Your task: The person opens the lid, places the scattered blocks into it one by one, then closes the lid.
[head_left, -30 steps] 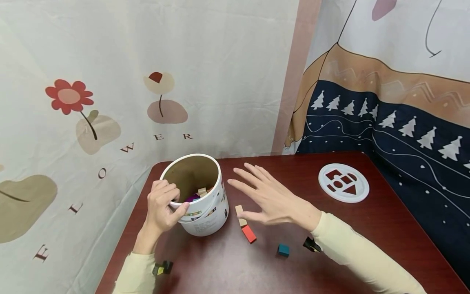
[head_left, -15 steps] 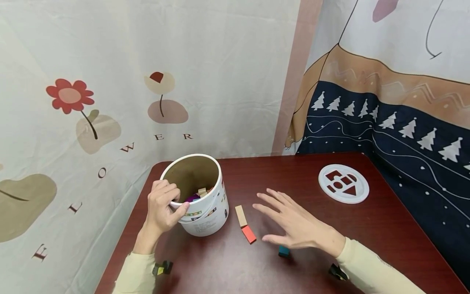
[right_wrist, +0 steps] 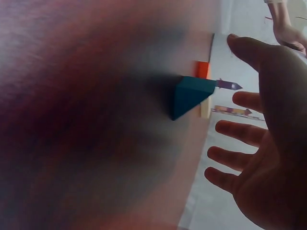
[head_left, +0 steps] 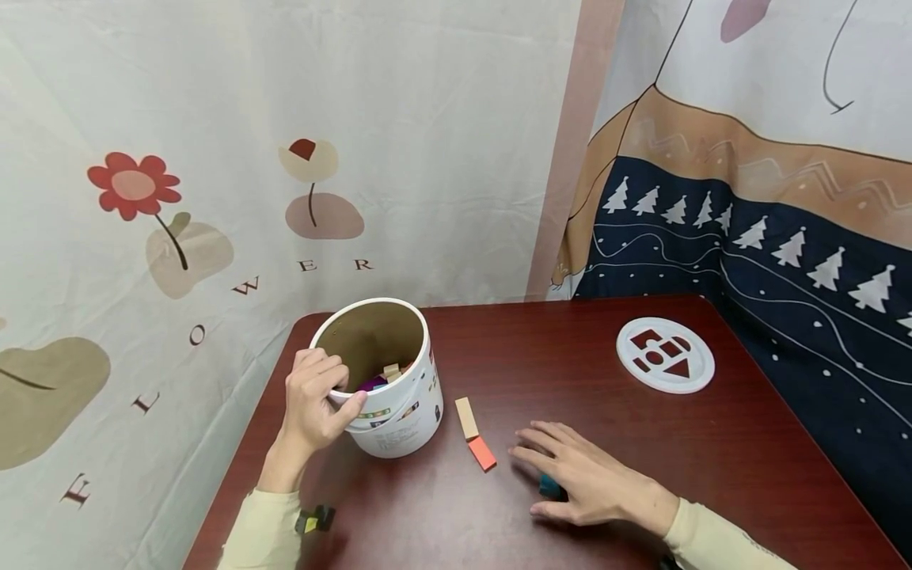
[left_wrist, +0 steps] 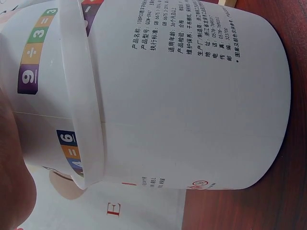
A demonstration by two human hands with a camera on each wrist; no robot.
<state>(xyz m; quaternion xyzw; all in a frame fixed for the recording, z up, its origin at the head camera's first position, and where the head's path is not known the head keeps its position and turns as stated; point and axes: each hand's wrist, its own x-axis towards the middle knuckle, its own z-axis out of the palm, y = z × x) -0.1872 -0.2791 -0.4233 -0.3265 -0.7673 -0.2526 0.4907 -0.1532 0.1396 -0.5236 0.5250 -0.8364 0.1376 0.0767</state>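
With fingers inside the rim and thumb outside, my left hand (head_left: 313,400) grips the near-left edge of a white bucket (head_left: 402,423). Colored blocks (head_left: 385,378) lie at its bottom. In the left wrist view the bucket's printed wall (left_wrist: 192,110) fills most of the frame. My right hand (head_left: 587,479) hovers, fingers spread, over a teal block (head_left: 549,485), which it partly hides. The right wrist view shows the teal block (right_wrist: 192,96), wedge-like from this side, apart from the fingers. A red block (head_left: 482,454) and a natural wood block (head_left: 466,418) lie end to end beside the bucket.
A round white lid (head_left: 666,355) with shaped cutouts lies at the back right of the dark red table (head_left: 570,340). Printed cloth (head_left: 456,158) hangs right behind the table and along its right side.
My right hand has moved from beside the bucket toward the near right and down over the teal block. The left hand and bucket have stayed in place.
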